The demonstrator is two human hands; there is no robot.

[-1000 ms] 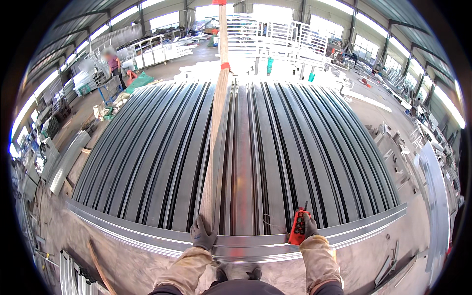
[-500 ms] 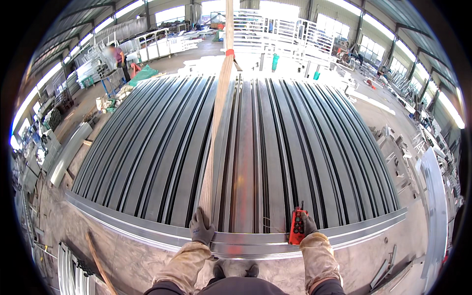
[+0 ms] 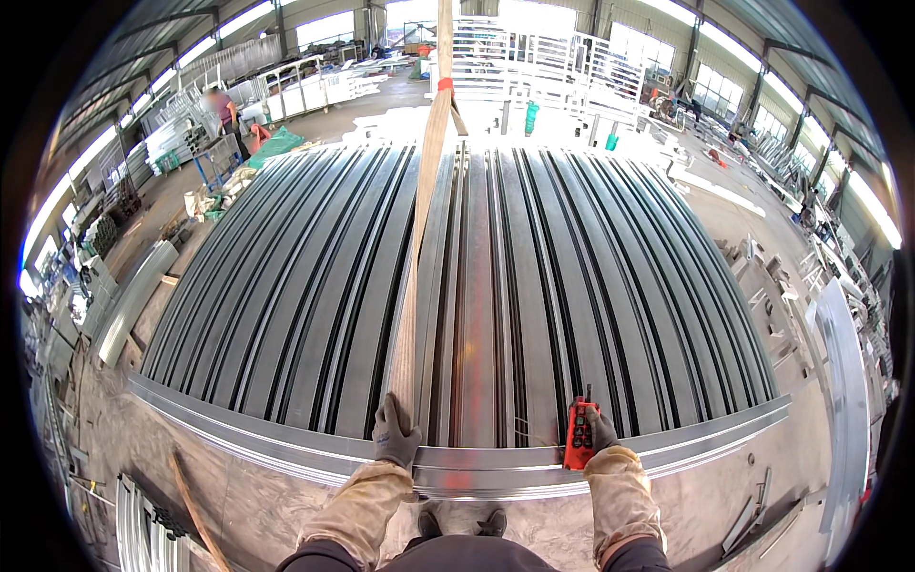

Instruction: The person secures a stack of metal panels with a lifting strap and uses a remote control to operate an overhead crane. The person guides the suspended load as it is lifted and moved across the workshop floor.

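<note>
My left hand, in a grey work glove, is closed on the lower end of a beige lifting strap by the near edge of a large slatted metal panel. From there the strap runs up over the panel and out of the top of the view, with a red band around it high up. Also gloved, my right hand grips a red handheld remote control with dark buttons and a short antenna. The remote is just above the panel's front rail. Under the left palm, the strap's end is hidden.
Another person stands at the far left beside stacked metal parts. White metal railings rise beyond the panel. At the right lies a long pale sheet, and at lower left a wooden strip. My shoes are close to the front rail.
The view has shifted slightly. Both hands keep their holds on the strap and the remote, and the remote sits a little more upright.
</note>
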